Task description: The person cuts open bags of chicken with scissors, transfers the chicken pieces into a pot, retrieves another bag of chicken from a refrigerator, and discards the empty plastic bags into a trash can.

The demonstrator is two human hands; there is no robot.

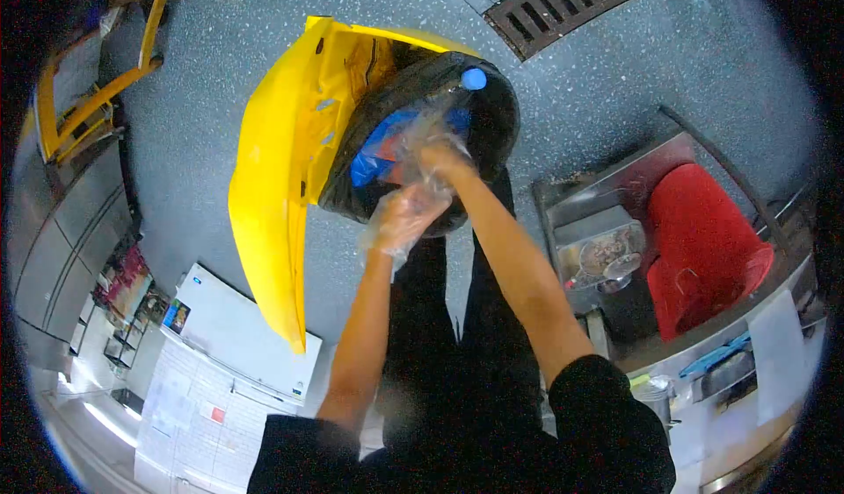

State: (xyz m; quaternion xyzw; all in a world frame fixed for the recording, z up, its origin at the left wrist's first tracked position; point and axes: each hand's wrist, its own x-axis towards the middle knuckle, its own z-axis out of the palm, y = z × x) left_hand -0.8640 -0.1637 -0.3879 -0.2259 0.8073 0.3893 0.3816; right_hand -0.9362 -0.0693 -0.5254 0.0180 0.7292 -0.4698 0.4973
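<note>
Both hands are close together over a bin lined with a black bag [352,164]. My left hand [409,217] wears a thin clear plastic glove that bunches at the wrist. Its fingers are closed on crumpled clear plastic by my right wrist, seemingly the other glove's cuff. My right hand [444,162] is just beyond, with loose clear film around its fingers, which are blurred. Below the hands, a blue plastic wrapper [367,164] with some red beside it lies in the bag. A clear bottle with a blue cap [473,79] leans at the far side.
The bin's yellow lid [268,169] stands open at left. A floor drain grate [571,6] lies at upper right. On the right, a metal cart holds a red container [703,248] and a tray with utensils [602,252]. A white cabinet [237,331] stands at lower left.
</note>
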